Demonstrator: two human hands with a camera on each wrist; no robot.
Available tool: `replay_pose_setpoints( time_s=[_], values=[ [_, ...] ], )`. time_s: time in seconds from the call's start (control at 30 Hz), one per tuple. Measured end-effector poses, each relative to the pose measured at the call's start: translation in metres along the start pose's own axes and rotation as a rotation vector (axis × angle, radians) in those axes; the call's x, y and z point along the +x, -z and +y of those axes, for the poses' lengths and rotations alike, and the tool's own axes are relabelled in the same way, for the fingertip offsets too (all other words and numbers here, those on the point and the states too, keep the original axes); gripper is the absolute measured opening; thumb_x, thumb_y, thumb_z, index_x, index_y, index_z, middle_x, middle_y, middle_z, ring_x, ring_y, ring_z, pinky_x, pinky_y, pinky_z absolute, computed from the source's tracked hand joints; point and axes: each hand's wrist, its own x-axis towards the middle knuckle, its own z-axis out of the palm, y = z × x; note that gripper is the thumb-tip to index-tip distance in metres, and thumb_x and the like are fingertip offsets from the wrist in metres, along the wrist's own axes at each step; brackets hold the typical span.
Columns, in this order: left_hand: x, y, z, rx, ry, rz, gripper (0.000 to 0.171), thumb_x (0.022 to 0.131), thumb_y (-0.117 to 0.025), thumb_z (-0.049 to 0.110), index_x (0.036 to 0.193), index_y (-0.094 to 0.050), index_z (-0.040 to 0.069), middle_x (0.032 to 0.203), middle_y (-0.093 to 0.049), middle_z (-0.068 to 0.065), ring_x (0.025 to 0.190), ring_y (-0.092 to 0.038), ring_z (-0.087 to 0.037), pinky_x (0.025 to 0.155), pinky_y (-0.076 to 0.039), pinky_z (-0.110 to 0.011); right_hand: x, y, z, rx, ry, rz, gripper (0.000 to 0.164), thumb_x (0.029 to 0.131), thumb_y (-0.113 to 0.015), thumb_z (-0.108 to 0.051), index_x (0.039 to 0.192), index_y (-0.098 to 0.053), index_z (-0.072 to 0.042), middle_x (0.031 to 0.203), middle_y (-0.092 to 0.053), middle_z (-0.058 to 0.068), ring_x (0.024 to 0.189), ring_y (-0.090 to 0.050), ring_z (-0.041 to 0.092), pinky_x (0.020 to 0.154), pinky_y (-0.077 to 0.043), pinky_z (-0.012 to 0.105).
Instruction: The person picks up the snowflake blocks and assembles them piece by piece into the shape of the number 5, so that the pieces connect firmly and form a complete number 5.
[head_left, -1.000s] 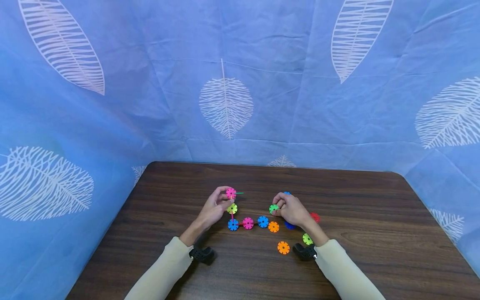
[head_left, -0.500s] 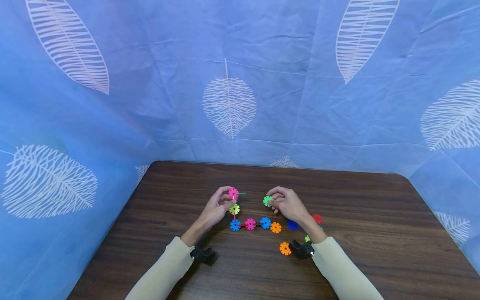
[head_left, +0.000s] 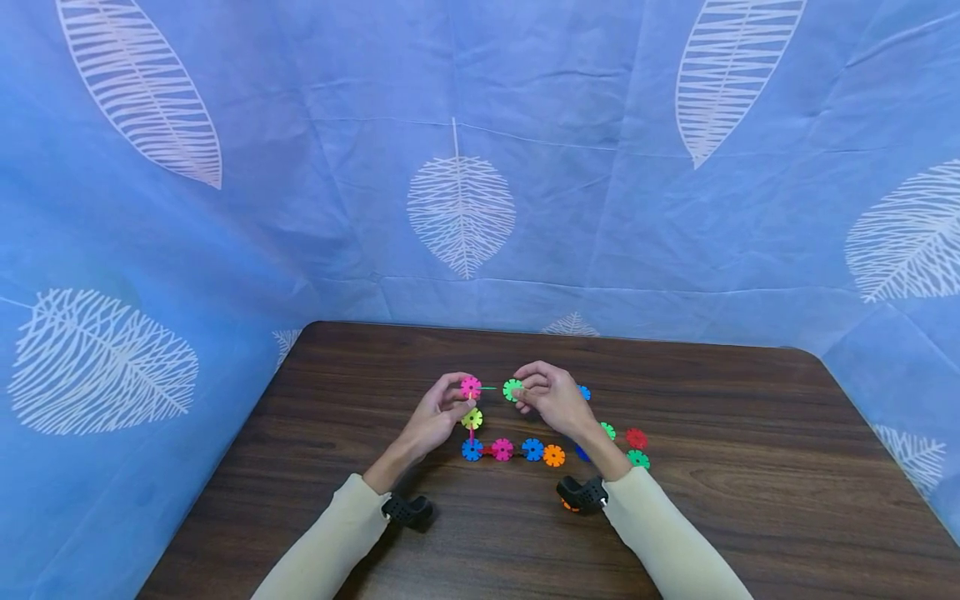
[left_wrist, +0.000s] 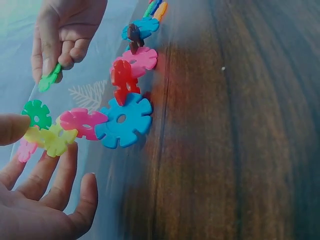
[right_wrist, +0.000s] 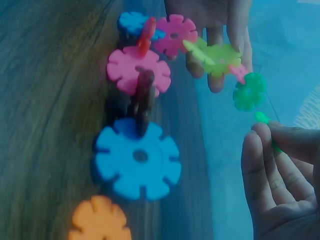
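In the head view, my left hand point(head_left: 435, 414) pinches the raised end of a chain of notched plastic discs, near a pink disc point(head_left: 470, 387) and a yellow disc point(head_left: 472, 418). At that end a green disc point(left_wrist: 37, 114) stands edge-on from overhead. From a blue disc point(head_left: 472, 450), the chain runs right through a pink disc point(head_left: 502, 450) to another blue disc point(head_left: 532, 450), with upright red and brown discs between. My right hand point(head_left: 558, 402) pinches a loose light green disc point(head_left: 512, 390), just right of the chain's green disc and apart from it.
An orange disc point(head_left: 553, 456) lies close to the chain's right end; whether they join I cannot tell. Farther right are loose red point(head_left: 636, 439), green point(head_left: 638, 459) and blue point(head_left: 584, 392) discs. My right wristband point(head_left: 583, 493) partly covers another orange disc. A blue leaf-patterned cloth point(head_left: 465, 275) hangs behind the table.
My right hand has moved left and away from me, bringing the light green disc close to the chain's raised end. My left hand keeps its grip in nearly the same place.
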Motion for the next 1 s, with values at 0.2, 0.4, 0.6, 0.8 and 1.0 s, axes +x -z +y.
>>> replay_pose_setpoints(
  time_s=[0.2,0.4,0.6,0.8,1.0],
  values=[
    [0.0000,0.0002,-0.0005,0.007,-0.002,-0.020,0.040,0.098,-0.061,0.014,0.136,-0.049,0.012,0.120,-0.067,-0.019,0.103,-0.065,-0.023,0.090,-0.050,-0.036,0.0007,-0.0055,-0.0028,-0.014,0.003,-0.004,0.022,0.096,-0.059,0.002,0.116,-0.058,0.011,0.099,-0.065,0.033,0.089,-0.062,0.054,0.081,-0.053,0.057],
    [0.0003,-0.0005,-0.0016,0.014,-0.005,-0.023,0.040,0.099,-0.060,0.014,0.137,-0.048,0.011,0.120,-0.067,-0.018,0.103,-0.065,-0.022,0.089,-0.051,-0.035,0.0012,-0.0059,0.0000,-0.006,0.023,-0.015,0.023,0.098,-0.056,0.003,0.119,-0.059,0.011,0.100,-0.066,0.031,0.091,-0.061,0.055,0.082,-0.053,0.057],
    [-0.0010,-0.0012,-0.0020,0.003,-0.022,-0.021,0.043,0.098,-0.061,0.011,0.139,-0.048,0.009,0.120,-0.067,-0.022,0.104,-0.066,-0.026,0.088,-0.051,-0.035,0.0012,-0.0056,0.0035,-0.009,0.043,-0.010,0.024,0.098,-0.056,0.003,0.120,-0.060,0.011,0.100,-0.067,0.029,0.092,-0.061,0.055,0.082,-0.053,0.058],
    [-0.0018,-0.0003,-0.0006,0.006,-0.024,-0.032,0.043,0.098,-0.062,0.013,0.139,-0.049,0.011,0.120,-0.067,-0.020,0.106,-0.067,-0.027,0.088,-0.053,-0.035,0.0020,-0.0068,0.0047,-0.001,0.052,-0.006,0.024,0.098,-0.057,0.002,0.121,-0.061,0.010,0.100,-0.067,0.029,0.092,-0.061,0.054,0.082,-0.053,0.057],
    [0.0001,0.0003,-0.0015,-0.005,-0.054,-0.039,0.046,0.097,-0.064,0.011,0.140,-0.050,0.008,0.119,-0.067,-0.023,0.104,-0.068,-0.026,0.082,-0.054,-0.028,0.0005,-0.0070,0.0042,-0.007,0.052,0.028,0.024,0.098,-0.059,0.000,0.119,-0.063,0.008,0.098,-0.069,0.028,0.092,-0.062,0.054,0.080,-0.053,0.057]
  ],
)
